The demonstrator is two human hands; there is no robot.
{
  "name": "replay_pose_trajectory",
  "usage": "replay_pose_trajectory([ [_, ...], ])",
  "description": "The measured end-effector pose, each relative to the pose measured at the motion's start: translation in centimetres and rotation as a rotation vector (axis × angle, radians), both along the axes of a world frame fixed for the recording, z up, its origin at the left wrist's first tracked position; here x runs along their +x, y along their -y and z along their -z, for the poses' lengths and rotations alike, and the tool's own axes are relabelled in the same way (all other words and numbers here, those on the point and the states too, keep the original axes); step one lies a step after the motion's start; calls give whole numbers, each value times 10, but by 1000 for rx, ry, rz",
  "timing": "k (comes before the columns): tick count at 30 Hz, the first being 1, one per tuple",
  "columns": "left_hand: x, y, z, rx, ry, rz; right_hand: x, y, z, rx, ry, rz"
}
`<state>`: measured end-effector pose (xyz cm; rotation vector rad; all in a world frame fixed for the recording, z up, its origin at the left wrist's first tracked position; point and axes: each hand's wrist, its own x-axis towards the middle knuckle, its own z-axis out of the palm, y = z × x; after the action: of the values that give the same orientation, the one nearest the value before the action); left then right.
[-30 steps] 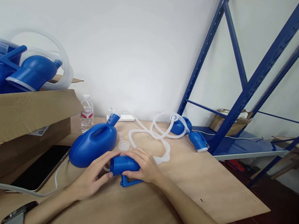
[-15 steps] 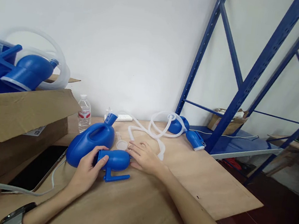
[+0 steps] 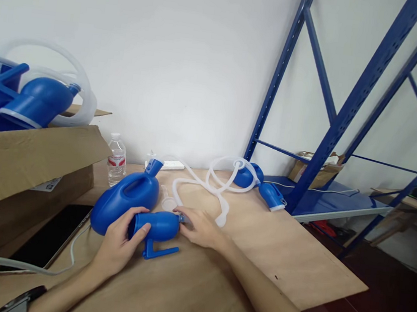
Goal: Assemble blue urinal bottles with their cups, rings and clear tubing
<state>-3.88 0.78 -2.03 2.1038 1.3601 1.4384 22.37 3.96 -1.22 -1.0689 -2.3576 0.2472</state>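
Steadying the blue funnel piece (image 3: 160, 223) toward the tabletop's far edge, the left hand (image 3: 117, 248) clasps its wide end; the right hand (image 3: 201, 228) pinches its nozzle, the clear hose (image 3: 219, 222) just beside.

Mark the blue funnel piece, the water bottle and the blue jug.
blue funnel piece (image 3: 160, 225), head view, middle of body.
water bottle (image 3: 116, 159), head view, label.
blue jug (image 3: 111, 207), head view, side wall.
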Motion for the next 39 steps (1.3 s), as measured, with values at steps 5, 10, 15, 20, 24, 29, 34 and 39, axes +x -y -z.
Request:
replay_pose_trajectory([
  [5, -1, -1, 3, 86, -52, 35, -3, -9, 3, -342, -383, -118],
  [10, -1, -2, 3, 144, -87, 48, -10, -19, 12, -512, -715, -86],
  [15, 1, 0, 1, 131, -72, 70, -12, -14, 9, -497, -806, 6],
  [20, 6, 3, -4, -40, 20, 23, -11, -9, 1, -397, -753, 49],
  [24, 13, 4, -11, -304, 215, -26, -10, -6, -3, -137, -616, 86],
  [29, 16, 3, -12, -555, 444, -6, -2, -6, -6, 164, -436, 68],
  [34, 15, 0, -9, -533, 440, 0, 0, -6, -14, 222, -390, 125],
  [39, 17, -1, -5, -476, 349, -28, -3, -5, -22, 95, -349, 242],
])
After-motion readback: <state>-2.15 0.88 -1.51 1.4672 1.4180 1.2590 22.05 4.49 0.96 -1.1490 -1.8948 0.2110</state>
